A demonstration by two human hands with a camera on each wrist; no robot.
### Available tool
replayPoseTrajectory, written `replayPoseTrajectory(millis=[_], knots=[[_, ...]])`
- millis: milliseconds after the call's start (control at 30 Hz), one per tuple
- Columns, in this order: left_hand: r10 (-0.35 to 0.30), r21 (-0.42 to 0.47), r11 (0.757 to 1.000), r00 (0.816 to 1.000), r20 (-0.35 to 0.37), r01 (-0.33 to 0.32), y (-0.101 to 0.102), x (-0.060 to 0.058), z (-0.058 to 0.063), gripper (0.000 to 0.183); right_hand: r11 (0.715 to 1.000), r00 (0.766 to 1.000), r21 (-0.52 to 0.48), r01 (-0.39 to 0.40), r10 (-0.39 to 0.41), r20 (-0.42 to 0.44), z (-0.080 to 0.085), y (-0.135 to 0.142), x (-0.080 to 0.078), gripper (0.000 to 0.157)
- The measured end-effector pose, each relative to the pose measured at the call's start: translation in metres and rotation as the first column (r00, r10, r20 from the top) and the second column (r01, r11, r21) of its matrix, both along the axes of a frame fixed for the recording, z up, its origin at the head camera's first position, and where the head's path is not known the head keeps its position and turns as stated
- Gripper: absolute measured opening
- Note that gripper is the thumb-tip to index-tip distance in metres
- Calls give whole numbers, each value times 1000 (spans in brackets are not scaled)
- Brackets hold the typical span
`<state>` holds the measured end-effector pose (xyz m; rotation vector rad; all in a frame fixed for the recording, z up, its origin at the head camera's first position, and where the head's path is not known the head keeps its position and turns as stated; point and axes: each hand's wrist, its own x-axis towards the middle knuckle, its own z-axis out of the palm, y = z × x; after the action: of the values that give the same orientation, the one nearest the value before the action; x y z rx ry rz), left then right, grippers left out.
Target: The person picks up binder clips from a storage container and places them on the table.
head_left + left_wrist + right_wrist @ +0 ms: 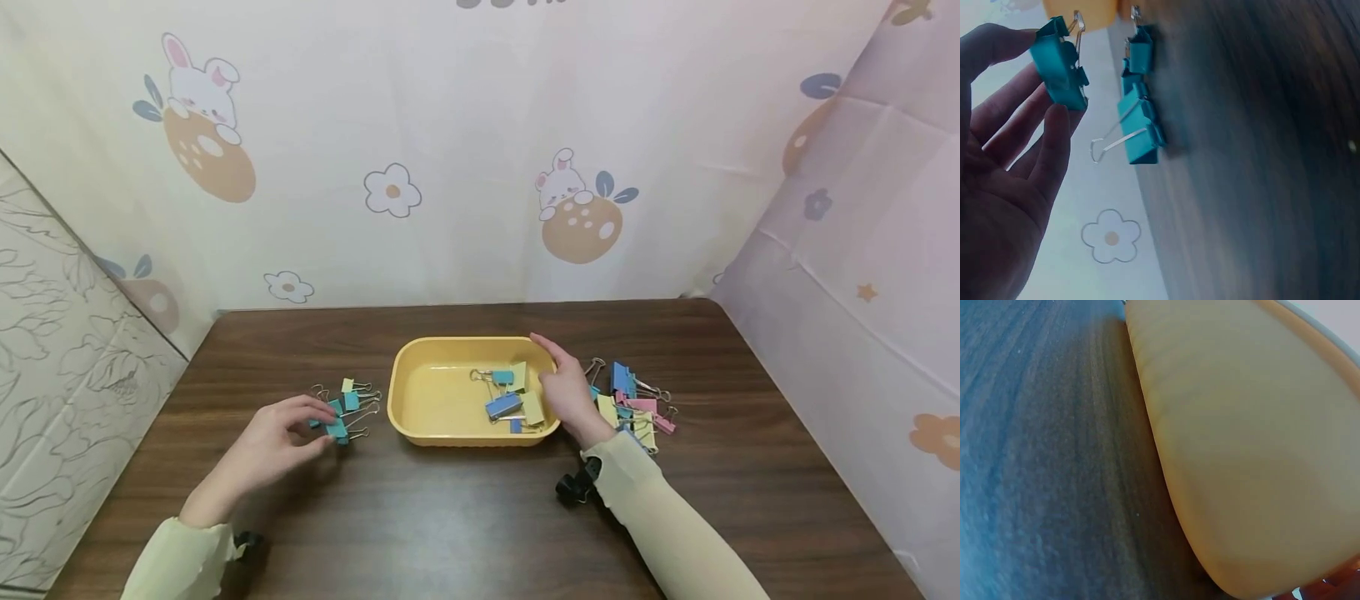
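Note:
My left hand (273, 437) is at the small pile on the left, pinching a teal binder clip (1059, 70) between thumb and fingers. Just beyond it lie other teal binder clips (1141, 128), and a small yellow one (347, 385) is at the pile's back. My right hand (572, 398) grips the right wall of a yellow tray (438, 404), index finger stretched along the rim and thumb on the inner side. Blue (503, 406), yellow (532, 408) and teal binder clips (502, 377) lie in the tray's right half. The right wrist view is mostly the tray's outer wall (1241, 437).
Right of the tray, partly behind my right wrist, is a mixed pile of blue (621, 377), pink (641, 405) and yellow binder clips (643, 432). The dark wooden table (420, 517) ends at a patterned curtain (465, 250) behind.

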<state>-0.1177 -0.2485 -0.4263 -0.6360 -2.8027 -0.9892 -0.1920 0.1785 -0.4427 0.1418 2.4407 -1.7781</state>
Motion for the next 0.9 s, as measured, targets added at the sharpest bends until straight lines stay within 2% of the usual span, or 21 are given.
replayPoseTrajectory(millis=[233, 433, 667, 900], knots=[[17, -96, 995, 1000, 8, -16, -10, -2, -8, 17, 1000, 1000, 0, 4, -4, -9, 0, -2, 0, 68], [8, -103, 995, 1000, 23, -6, -17, -3, -15, 23, 1000, 1000, 19, 0, 0, -4, 0, -1, 1, 68], [-6, -120, 993, 998, 55, 12, -17, -3, -14, 23, 999, 1000, 38, -21, 22, -19, -1, 0, -2, 69], [-3, -131, 991, 999, 53, 10, -20, -4, -18, 25, 998, 999, 40, -44, 44, 1, -2, 1, -3, 69]])
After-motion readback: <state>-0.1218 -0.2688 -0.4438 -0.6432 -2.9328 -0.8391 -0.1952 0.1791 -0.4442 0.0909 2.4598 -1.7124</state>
